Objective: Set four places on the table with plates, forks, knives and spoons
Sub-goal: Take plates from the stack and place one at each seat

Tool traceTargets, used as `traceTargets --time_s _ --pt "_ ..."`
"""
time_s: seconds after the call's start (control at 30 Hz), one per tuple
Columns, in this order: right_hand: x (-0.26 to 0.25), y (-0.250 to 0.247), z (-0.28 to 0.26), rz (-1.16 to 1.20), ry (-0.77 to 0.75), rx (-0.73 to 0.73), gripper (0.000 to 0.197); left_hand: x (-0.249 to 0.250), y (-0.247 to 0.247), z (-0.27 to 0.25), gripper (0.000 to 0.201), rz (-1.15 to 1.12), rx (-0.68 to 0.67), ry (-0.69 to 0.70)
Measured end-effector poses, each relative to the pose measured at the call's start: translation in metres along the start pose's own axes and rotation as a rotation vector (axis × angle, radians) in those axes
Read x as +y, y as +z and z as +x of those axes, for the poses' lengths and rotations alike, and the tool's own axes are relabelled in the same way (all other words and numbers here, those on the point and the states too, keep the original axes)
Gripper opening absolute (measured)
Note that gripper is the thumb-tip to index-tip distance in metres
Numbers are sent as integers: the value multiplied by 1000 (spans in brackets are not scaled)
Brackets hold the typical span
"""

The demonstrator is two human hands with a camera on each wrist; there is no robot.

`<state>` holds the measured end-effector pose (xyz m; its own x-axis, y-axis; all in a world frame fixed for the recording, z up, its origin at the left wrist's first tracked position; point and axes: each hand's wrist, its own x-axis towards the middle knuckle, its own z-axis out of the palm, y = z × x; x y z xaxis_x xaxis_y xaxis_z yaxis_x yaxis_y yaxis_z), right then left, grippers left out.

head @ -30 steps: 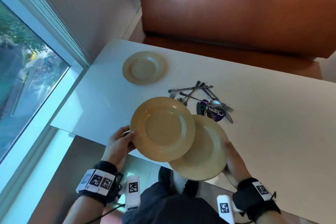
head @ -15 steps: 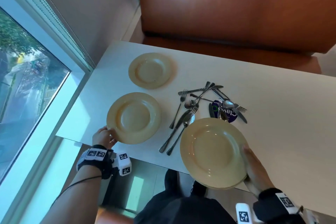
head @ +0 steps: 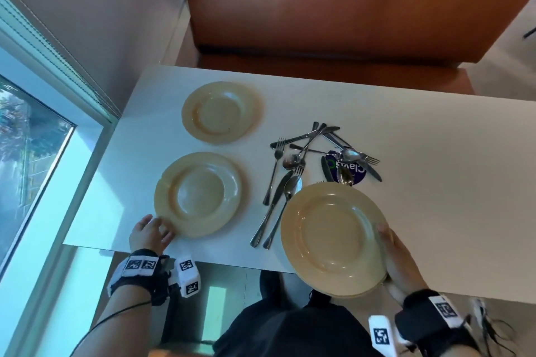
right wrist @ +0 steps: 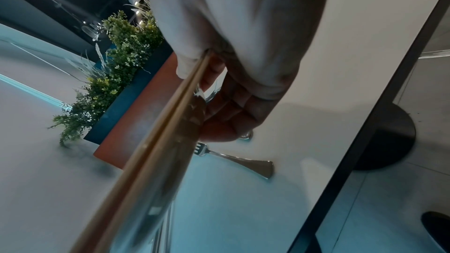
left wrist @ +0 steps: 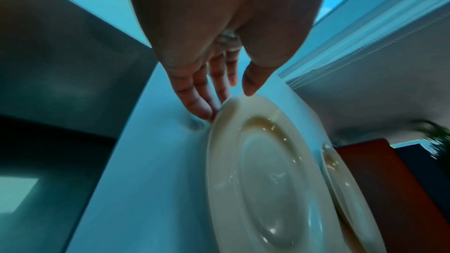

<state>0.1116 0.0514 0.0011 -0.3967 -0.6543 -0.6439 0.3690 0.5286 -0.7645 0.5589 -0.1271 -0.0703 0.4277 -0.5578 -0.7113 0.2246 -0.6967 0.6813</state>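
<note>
Near plate (head: 198,194) down, L hand (head: 150,233) loosening.

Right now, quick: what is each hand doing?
Left hand: open, fingertips touching the rim of the beige round plate lying on the table.
Right hand: gripping a stack of beige plates by its edge.

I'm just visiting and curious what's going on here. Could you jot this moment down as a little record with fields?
Setting: white table beside a window, orange bench behind
Plates laid: far plate; near plate
Left hand: fingertips at the near plate's rim, plate flat on the table
Right hand: grips the held plates; two stacked rims show in the right wrist view
Cutlery pile: forks, knives and spoons heaped mid-table, unsorted
Sticker: round, blue, under the pile
</note>
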Motion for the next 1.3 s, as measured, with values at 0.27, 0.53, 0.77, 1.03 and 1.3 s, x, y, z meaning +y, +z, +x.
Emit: traceTargets --time_s 0.27,0.53,0.77,1.03,1.3 --pt "-12 -15 -10 78 3 69 28 10 47 -102 26 335 -264 349" --pt "-16 -72 -11 128 -16 56 40 -24 178 -223 19 758 -830 338" --pt "-14 -167 -7 130 -21 117 48 -68 246 -289 17 760 -834 266" --pt "-10 -269 -9 146 78 222 41 -76 321 -337 17 646 -795 303" --pt "5 -321 -7 196 123 311 62 -65 434 -330 28 522 -702 246"
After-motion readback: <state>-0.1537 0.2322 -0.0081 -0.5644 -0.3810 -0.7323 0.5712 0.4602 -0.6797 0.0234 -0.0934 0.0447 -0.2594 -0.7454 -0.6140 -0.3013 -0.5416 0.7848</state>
